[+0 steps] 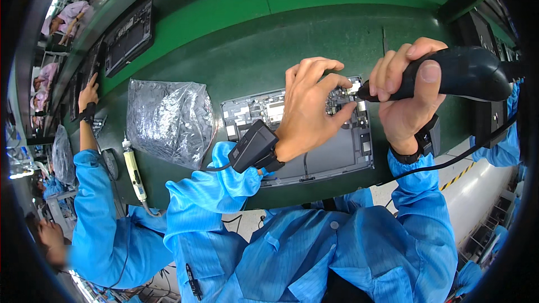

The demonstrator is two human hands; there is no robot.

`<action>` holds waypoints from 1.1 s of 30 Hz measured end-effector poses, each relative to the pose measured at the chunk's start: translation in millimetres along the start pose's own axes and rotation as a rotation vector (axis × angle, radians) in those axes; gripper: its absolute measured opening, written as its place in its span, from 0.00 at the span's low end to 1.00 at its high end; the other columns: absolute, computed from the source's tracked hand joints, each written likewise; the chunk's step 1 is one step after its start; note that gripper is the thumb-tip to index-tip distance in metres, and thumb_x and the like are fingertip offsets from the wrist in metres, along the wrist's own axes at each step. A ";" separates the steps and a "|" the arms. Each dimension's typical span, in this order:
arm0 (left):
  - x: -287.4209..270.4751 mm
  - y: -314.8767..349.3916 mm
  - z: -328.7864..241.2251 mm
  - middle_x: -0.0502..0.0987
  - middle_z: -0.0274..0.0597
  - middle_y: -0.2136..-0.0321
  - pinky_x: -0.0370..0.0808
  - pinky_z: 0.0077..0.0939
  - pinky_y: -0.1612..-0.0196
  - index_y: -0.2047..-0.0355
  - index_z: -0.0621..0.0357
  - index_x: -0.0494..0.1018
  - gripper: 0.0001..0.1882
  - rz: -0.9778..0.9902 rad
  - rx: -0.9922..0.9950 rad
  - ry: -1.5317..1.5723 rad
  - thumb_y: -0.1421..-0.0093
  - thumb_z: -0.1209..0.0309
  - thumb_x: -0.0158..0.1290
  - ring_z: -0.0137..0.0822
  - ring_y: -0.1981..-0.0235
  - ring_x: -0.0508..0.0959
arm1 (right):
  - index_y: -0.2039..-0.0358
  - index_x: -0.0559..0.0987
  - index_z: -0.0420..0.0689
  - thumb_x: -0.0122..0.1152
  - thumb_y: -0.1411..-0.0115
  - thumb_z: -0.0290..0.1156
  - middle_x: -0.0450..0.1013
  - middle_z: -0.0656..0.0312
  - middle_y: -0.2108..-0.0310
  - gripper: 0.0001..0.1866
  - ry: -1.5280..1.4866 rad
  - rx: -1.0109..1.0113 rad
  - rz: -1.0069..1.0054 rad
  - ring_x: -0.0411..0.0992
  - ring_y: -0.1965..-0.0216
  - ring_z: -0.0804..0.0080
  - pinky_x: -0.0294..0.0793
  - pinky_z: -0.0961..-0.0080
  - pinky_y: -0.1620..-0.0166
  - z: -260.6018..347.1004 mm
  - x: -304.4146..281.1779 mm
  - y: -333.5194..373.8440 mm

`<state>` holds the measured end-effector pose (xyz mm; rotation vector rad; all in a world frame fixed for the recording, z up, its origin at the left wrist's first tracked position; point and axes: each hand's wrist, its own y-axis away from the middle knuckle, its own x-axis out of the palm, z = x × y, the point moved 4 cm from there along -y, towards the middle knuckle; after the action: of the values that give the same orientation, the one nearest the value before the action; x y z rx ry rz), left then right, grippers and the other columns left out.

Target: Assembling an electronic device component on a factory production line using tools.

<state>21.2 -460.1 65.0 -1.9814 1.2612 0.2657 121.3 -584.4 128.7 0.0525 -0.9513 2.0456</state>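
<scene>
An opened laptop chassis (337, 160), with bare circuit boards along its far half, lies flat on the green bench. My right hand (407, 87) is wrapped around a black corded power tool (469, 74) that looks like an electric screwdriver. The tool is held almost level, its tip at the chassis's far right corner. Over the circuit boards, my left hand (311, 104) reaches in with its fingers curved. Its thumb and forefinger stand apart near the tool's tip, and I see nothing held between them. Each of my wrists wears a black strapped device.
A plastic bag of dark pieces (168, 123) sits left of the chassis. Beside it lies a pale corded handheld tool (135, 174). At the far left are a co-worker's hand (88, 98) and another opened chassis (129, 39). The black cable (449, 160) loops past my right forearm.
</scene>
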 end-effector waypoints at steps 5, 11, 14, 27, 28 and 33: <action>1.4 -0.1 -0.5 0.82 0.38 0.44 0.64 0.47 0.34 0.60 0.52 0.87 0.14 0.026 0.014 0.021 0.48 0.72 0.74 0.46 0.37 0.76 | 0.50 0.69 0.37 0.54 0.19 0.40 0.69 0.59 0.81 0.16 -0.023 -0.037 0.021 0.66 0.83 0.74 0.71 0.73 0.77 4.2 2.3 -1.6; 1.4 -0.6 -0.9 0.83 0.34 0.44 0.62 0.47 0.33 0.62 0.53 0.87 0.11 0.050 0.005 0.040 0.46 0.74 0.73 0.45 0.37 0.76 | 0.50 0.70 0.37 0.54 0.19 0.38 0.69 0.59 0.81 0.15 -0.028 -0.039 0.025 0.66 0.83 0.74 0.71 0.72 0.77 4.2 2.9 -1.5; 2.2 -0.6 0.0 0.83 0.33 0.44 0.62 0.47 0.33 0.63 0.53 0.87 0.10 0.059 -0.006 0.043 0.46 0.74 0.73 0.45 0.37 0.76 | 0.50 0.70 0.37 0.55 0.20 0.39 0.70 0.58 0.81 0.16 -0.023 -0.035 0.035 0.66 0.83 0.74 0.71 0.72 0.76 2.1 2.6 -1.3; 2.0 0.0 1.8 0.85 0.33 0.45 0.63 0.48 0.34 0.63 0.52 0.87 0.11 0.048 -0.015 0.059 0.47 0.76 0.73 0.47 0.37 0.76 | 0.50 0.70 0.36 0.57 0.21 0.39 0.71 0.59 0.80 0.17 -0.022 -0.039 0.051 0.67 0.83 0.75 0.72 0.73 0.77 -0.1 6.2 -0.5; 2.2 -0.1 1.8 0.85 0.33 0.45 0.63 0.48 0.34 0.63 0.52 0.87 0.11 0.048 -0.015 0.064 0.47 0.76 0.73 0.47 0.37 0.76 | 0.50 0.70 0.36 0.58 0.21 0.39 0.71 0.59 0.80 0.17 -0.012 -0.040 0.050 0.67 0.83 0.75 0.72 0.74 0.77 0.0 6.5 -0.1; 1.7 -0.5 1.9 0.85 0.33 0.45 0.63 0.49 0.34 0.63 0.52 0.87 0.10 0.045 -0.019 0.068 0.47 0.76 0.73 0.47 0.37 0.76 | 0.50 0.70 0.36 0.58 0.21 0.38 0.71 0.59 0.80 0.16 0.015 -0.051 0.039 0.67 0.83 0.75 0.72 0.74 0.77 -0.6 7.7 1.2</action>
<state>22.8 -459.8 63.0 -1.9950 1.3520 0.2345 115.6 -579.1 130.4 -0.0085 -1.0014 2.0537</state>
